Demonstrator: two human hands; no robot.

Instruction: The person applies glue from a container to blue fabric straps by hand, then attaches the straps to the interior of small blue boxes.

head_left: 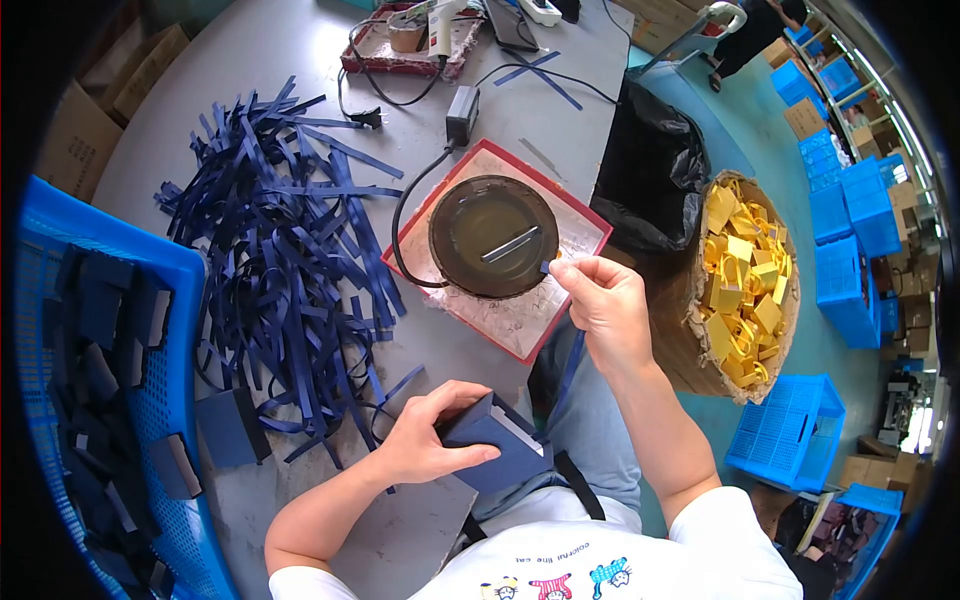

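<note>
Left hand, bottom centre: fingers wrapped round a navy box, thumb on its near face. Right hand, centre: thumb and forefinger pinching a ribbon end at the pot rim. The pot sits on a red tray. Ribbon pile centre-left, blue crate far left, basket right.

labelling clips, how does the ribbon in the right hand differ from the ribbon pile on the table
The ribbon in the right hand is a single strip, pinched at its end and hanging straight down past the table edge. The ribbon pile is many strips, tangled and lying loose on the table. Both are narrow and dark blue.
</note>
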